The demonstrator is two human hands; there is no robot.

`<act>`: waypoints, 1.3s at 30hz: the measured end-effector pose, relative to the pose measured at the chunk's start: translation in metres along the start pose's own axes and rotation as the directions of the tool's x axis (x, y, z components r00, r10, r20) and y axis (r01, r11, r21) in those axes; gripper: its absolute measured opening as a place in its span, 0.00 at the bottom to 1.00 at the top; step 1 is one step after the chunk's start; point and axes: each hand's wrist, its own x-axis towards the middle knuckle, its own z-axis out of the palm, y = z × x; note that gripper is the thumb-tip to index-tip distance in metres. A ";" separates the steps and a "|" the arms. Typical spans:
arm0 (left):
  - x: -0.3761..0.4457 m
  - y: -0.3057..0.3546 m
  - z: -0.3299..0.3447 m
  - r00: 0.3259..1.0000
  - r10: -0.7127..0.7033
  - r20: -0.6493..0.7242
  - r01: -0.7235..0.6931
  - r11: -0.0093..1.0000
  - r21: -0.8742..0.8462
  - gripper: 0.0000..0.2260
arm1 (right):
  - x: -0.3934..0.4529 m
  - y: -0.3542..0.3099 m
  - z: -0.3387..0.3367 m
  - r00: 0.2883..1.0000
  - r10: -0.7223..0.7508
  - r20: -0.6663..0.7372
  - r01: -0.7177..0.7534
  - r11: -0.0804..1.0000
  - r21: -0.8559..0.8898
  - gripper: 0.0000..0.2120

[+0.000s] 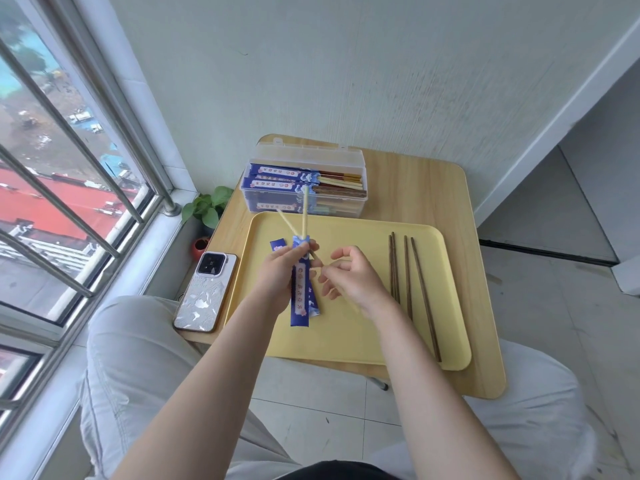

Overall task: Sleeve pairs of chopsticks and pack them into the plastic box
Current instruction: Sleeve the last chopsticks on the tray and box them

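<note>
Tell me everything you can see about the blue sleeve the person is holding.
The blue sleeve is a long, narrow paper-looking wrapper, dark blue with a pale central strip of printed characters and a scalloped light top edge. The left hand grips its upper part, holding it roughly upright above the yellow tray. Two pale chopsticks stick out of its top, splayed apart. The right hand is close beside it; whether it touches is unclear.

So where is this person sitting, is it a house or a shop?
Probably a home, up high in a building, though that's a guess. A small wooden table stands in a corner by a barred window that looks down on rooftops. A potted plant and a phone sit nearby.
</note>
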 end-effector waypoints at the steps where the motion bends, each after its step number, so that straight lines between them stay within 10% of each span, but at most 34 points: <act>1: 0.001 0.000 -0.002 0.999 0.022 -0.038 -0.023 0.999 -0.031 0.10 | 0.000 0.001 -0.003 1.000 0.008 0.016 -0.008 1.000 0.000 0.10; 6: 0.001 0.003 -0.006 0.988 0.042 -0.150 -0.061 0.989 -0.131 0.10 | 0.000 0.003 -0.019 0.995 0.044 -0.091 -0.013 0.947 0.321 0.04; 10: 0.001 -0.004 0.005 0.992 0.042 -0.121 -0.053 0.995 -0.089 0.10 | 0.004 0.000 -0.016 0.976 0.168 -0.138 -0.006 0.654 0.757 0.02; 19: -0.004 0.003 0.016 0.991 -0.093 -0.094 0.113 0.966 0.233 0.07 | 0.012 -0.009 -0.006 0.845 0.157 -0.511 0.132 0.865 0.485 0.11; 26: -0.010 0.011 0.007 0.986 -0.163 0.013 0.097 0.644 0.759 0.08 | 0.009 -0.023 -0.026 0.786 0.044 -0.617 0.224 0.910 0.350 0.14; 39: -0.012 0.011 0.016 0.966 -0.213 0.143 0.007 0.576 0.817 0.10 | 0.008 -0.025 -0.031 0.780 -0.049 -0.624 0.240 0.944 0.226 0.15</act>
